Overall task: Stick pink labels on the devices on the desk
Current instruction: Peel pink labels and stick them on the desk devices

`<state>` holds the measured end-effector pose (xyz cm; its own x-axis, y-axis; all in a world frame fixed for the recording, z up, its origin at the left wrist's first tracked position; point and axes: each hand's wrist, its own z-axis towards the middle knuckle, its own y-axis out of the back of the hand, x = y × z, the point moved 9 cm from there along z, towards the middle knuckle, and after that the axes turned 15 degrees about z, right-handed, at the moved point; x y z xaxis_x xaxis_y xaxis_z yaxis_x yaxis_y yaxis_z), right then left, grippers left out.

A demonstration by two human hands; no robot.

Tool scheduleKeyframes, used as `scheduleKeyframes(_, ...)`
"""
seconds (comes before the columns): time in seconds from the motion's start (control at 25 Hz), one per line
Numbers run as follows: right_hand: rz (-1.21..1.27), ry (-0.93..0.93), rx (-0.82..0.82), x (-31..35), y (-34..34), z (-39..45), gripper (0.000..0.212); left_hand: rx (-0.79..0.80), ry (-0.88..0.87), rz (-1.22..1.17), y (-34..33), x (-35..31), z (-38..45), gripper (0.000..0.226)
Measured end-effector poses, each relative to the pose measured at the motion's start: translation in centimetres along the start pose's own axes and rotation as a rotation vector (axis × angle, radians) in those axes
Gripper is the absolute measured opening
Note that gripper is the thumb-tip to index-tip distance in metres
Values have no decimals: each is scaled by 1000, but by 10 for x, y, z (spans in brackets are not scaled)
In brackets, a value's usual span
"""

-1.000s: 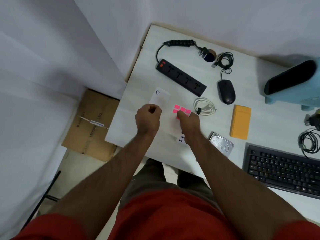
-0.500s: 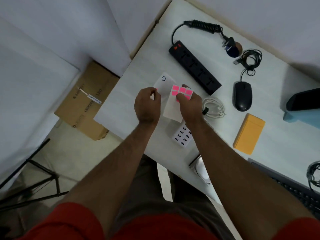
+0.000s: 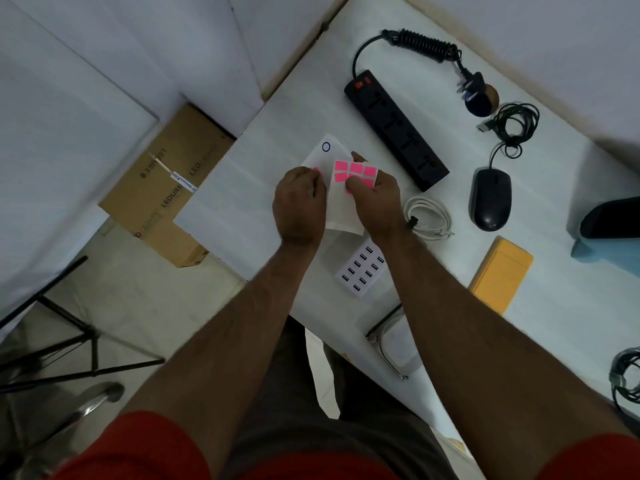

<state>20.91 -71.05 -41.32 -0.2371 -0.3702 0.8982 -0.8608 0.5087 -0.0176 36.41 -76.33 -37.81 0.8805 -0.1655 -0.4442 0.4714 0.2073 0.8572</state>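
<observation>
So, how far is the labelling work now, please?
No device visibly carries a pink label: power strip, mouse, USB hub and yellow box look bare. In hand: right hand grips the label sheet; left hand pinches something pink, apparently a peeled label. Sticking remains.

I see a brown cardboard box [image 3: 166,188] on the floor left of the surface | a black tripod [image 3: 59,344] stands nearer me, lower left | a shiny metal piece [image 3: 93,403] lies below the tripod | grey wall behind
</observation>
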Motion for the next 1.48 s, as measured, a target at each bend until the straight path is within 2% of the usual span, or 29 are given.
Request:
scheduleKeyframes(0.24, -53, 25, 30, 4, -1, -1, 57, 71, -88, 87, -18, 5, -23, 29)
scheduleKeyframes(0.4, -98, 64, 75, 7, -1, 0, 49, 103, -200, 102, -24, -3, -35, 38)
scheduleKeyframes(0.6, -88, 62, 54, 8, -2, -1, 57, 126, -81, -11, -20, 1, -29, 37)
scheduleKeyframes(0.8, -94, 69, 54, 10, -4, 1, 62, 180, -14, -7, -28, 4, -25, 43)
scheduleKeyframes(0.96, -115, 69, 60, 10, -6, 1, 65, 226, -103, 30, -27, -2, -27, 73)
scheduleKeyframes(1.04, -113, 62, 50, 9, -5, 1, 65, 222, -138, 35, -26, -4, -28, 81)
scheduleKeyframes(1.24, -118, 58, 29, 6, -3, 0, 64, 245, -82, -15, -32, 7, -34, 74)
scheduleKeyframes(1.48, -118, 46, 30, 4, -4, 0, 61, 235, -127, -27, -26, 3, -35, 74)
